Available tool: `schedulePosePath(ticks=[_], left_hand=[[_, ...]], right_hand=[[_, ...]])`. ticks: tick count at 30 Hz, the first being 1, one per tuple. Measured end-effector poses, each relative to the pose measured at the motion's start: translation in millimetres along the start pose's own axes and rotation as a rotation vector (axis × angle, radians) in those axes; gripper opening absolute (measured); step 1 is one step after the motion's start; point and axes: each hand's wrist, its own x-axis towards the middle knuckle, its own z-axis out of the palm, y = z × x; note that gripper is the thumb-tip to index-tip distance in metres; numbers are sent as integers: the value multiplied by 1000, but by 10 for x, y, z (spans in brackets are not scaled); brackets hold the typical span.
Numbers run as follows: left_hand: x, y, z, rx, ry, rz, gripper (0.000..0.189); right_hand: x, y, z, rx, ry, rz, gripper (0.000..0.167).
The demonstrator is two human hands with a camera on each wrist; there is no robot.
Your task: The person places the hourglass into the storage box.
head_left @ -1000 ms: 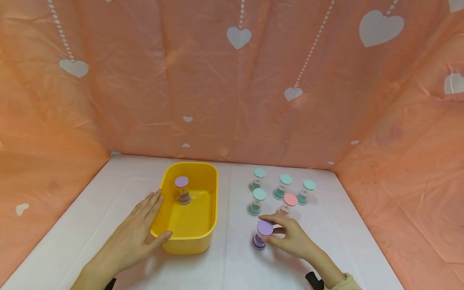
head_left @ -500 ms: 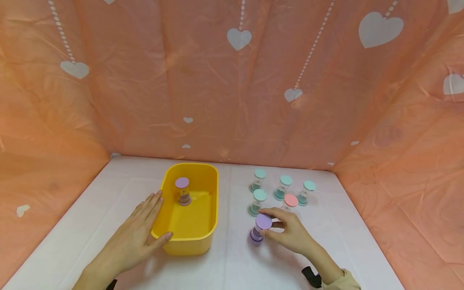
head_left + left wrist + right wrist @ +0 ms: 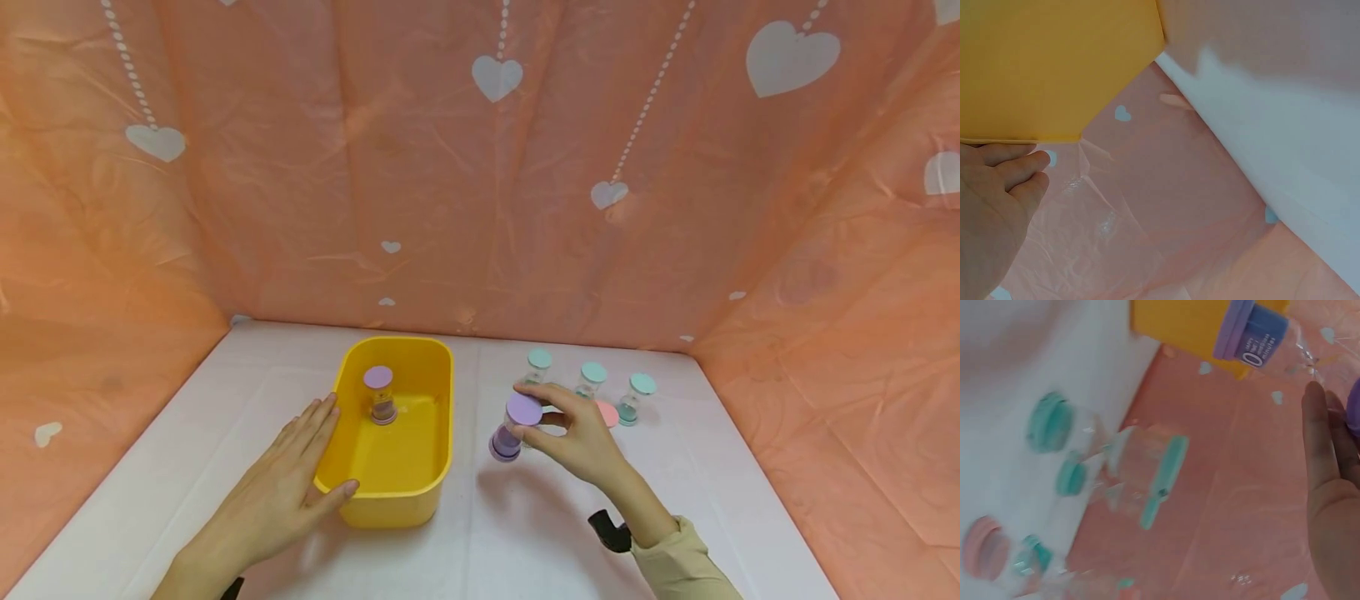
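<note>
My right hand (image 3: pixel 581 437) pinches a purple-capped hourglass (image 3: pixel 524 409) near its top, between thumb and fingers. The hourglass is off the table, slightly tilted, its shadow below. In the right wrist view its purple sand and printed label (image 3: pixel 1260 344) show beside my fingers (image 3: pixel 1317 434). My left hand (image 3: pixel 266 487), fingers straight, rests against the left side of a yellow bin (image 3: pixel 390 510), thumb at the near rim. Inside the bin stands another purple-capped hourglass (image 3: pixel 378 377). The left wrist view shows fingers touching the bin's wall (image 3: pixel 1035 69).
Several teal-capped hourglasses (image 3: pixel 642 385) stand at the back right, partly hidden by my right hand. Among them is a pink-capped hourglass (image 3: pixel 608 414), mostly covered. Pink heart-patterned sheeting (image 3: pixel 480 208) surrounds the white table (image 3: pixel 420 562) at back and sides.
My right hand has lifted the purple hourglass off the table and carried it leftward and away from me, toward the bin. My left hand has stayed at the bin.
</note>
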Motion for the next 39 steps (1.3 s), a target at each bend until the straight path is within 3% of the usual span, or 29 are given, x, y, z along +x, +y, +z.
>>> schedulePosePath(ticks=[9, 19, 31, 39], left_hand=[[-4, 0, 0, 6, -5, -10, 93], [-10, -7, 12, 13, 9, 1, 93], [-2, -7, 10, 13, -10, -15, 93], [2, -10, 19, 21, -1, -6, 93]], right_hand=[[385, -229, 110, 33, 38, -65, 48], [767, -344, 321, 82, 11, -126, 48], [1089, -163, 662, 49, -93, -103, 49], [1225, 95, 843, -86, -190, -81, 48]])
